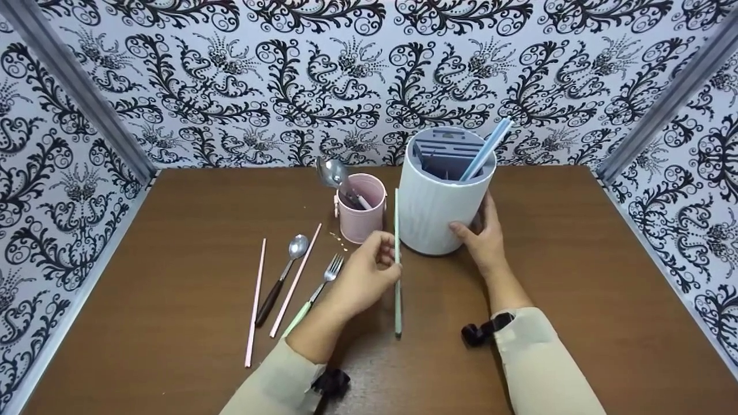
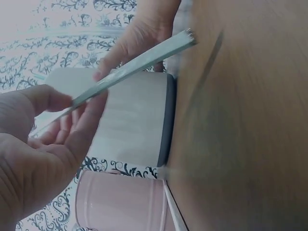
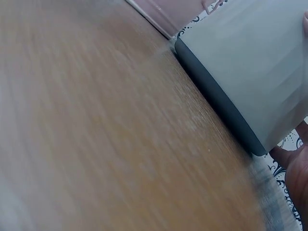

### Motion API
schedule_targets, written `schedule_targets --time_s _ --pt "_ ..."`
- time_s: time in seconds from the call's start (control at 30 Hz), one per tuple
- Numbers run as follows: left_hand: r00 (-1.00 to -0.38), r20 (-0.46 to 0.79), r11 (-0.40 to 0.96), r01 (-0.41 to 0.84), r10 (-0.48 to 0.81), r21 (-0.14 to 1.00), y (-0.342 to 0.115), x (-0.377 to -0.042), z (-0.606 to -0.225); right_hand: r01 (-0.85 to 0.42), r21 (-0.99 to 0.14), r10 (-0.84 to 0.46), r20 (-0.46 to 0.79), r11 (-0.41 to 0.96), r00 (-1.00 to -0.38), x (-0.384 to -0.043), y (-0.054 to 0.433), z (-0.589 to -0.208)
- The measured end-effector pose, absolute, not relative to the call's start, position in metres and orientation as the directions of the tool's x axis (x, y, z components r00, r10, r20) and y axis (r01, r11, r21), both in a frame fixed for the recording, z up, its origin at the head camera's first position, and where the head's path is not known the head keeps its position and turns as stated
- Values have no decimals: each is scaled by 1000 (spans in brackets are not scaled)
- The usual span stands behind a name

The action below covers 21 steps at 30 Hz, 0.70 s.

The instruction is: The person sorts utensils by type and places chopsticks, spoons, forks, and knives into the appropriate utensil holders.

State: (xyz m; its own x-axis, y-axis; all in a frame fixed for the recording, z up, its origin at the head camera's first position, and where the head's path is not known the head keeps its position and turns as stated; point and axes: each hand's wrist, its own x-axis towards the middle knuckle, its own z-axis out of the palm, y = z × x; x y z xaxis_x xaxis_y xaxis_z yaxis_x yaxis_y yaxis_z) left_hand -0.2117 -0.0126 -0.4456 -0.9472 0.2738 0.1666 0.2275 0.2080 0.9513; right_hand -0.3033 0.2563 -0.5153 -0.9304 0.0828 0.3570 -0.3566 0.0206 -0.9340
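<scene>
In the head view my left hand (image 1: 363, 279) pinches a pale green chopstick (image 1: 398, 308) between thumb and fingers. The stick points away from me, in front of the white utensil holder (image 1: 432, 222). Seen from the left wrist, the chopstick (image 2: 149, 57) slants across the holder's side, its thick end over the table. My right hand (image 1: 487, 248) grips the holder's lower right side, thumb in front and fingers partly hidden behind. The holder stands upright on its dark base (image 3: 216, 96), and light blue chopsticks (image 1: 489, 148) lean out of its slotted top.
A pink cup (image 1: 361, 226) beside the holder contains a large metal spoon (image 1: 334, 172) and other utensils. Left of my left hand lie two pink chopsticks (image 1: 256, 302), a dark-handled spoon (image 1: 298, 246) and a green-handled fork (image 1: 332, 270). Patterned walls (image 1: 230, 104) enclose the brown table (image 1: 173, 230).
</scene>
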Motion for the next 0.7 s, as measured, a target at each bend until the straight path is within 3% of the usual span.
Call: schedule_targets --time_s 0.23,0.43,0.7 --pt "-946 269 -53 264 180 963 4 -213 -425 -384 -923 78 380 -39 -922 -304 255 -516" --pt "-914 392 -93 383 102 919 18 -222 -396 -382 -924 87 379 -19 -921 -303 256 -519" --pt "-849 529 -254 509 13 823 37 -238 -351 -385 -923 87 383 -8 -920 -303 256 -518"
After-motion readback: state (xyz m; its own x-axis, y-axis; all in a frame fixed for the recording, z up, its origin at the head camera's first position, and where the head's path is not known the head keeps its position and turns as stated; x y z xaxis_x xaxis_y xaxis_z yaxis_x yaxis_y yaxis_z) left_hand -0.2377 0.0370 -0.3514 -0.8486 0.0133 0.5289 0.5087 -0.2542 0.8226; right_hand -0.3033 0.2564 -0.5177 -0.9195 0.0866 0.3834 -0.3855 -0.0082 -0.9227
